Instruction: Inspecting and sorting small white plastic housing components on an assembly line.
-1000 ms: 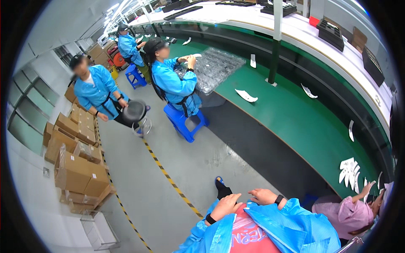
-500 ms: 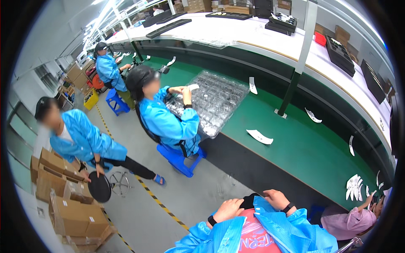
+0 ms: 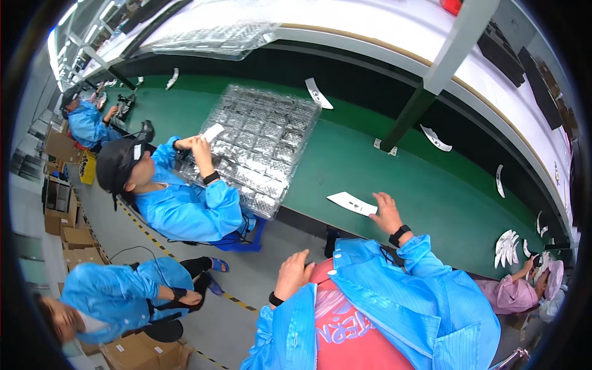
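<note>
My right hand (image 3: 386, 214) reaches over the green bench, its fingers apart. The fingertips are at the right end of a white curved plate (image 3: 350, 202) with small dark holes, which lies flat near the bench's front edge. I cannot tell whether they touch it. In front of my unbuttoned blue jacket, my left hand (image 3: 291, 275) is raised with its fingers loosely extended and nothing visible in it. Other white curved plates lie farther off, one near the back (image 3: 318, 94) and one by the post (image 3: 436, 137).
A co-worker in blue (image 3: 179, 203) sits at left, holding a white piece over a clear plastic tray (image 3: 290, 114). Another person (image 3: 123, 296) is behind at lower left. A metal post (image 3: 425, 92) rises from the bench. At right, a person in pink (image 3: 509, 293) sits near several white pieces (image 3: 506, 248).
My right hand has moved from my jacket front out to the white plate on the bench. My left hand has come away from the jacket's front. The view has shifted toward the bench.
</note>
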Tool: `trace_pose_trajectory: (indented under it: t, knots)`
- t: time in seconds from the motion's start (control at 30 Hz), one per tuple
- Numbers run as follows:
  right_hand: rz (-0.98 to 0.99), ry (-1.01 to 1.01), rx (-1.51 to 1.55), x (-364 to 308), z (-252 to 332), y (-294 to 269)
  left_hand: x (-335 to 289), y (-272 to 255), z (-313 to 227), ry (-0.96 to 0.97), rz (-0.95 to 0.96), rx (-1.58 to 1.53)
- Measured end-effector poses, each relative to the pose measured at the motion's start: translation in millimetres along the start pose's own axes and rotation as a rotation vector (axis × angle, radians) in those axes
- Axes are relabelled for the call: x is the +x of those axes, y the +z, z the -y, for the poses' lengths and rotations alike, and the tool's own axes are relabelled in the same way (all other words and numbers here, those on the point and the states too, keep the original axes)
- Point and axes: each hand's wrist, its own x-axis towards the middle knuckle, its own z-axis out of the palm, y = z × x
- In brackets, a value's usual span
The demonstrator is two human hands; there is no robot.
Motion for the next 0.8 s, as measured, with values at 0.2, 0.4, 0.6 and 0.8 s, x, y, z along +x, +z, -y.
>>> trace_pose_trajectory:
  t: [0.2, 0.4, 0.6, 0.8]
  knots:
    - [0.271, 0.242, 0.061, 46, -27, 30, 73, -22, 3, 0.031, 0.013, -0.038]
    - [0.331, 0.255, 0.131, 47, -74, 74, 124, -32, 32, 0.094, 0.098, -0.120]
    - [0.144, 0.372, -0.114, 42, -35, 50, 154, -45, 61, 0.239, 0.141, -0.110]
    - [0.092, 0.209, -0.112, 73, 70, 21, 163, -54, 87, 0.241, 0.139, -0.139]
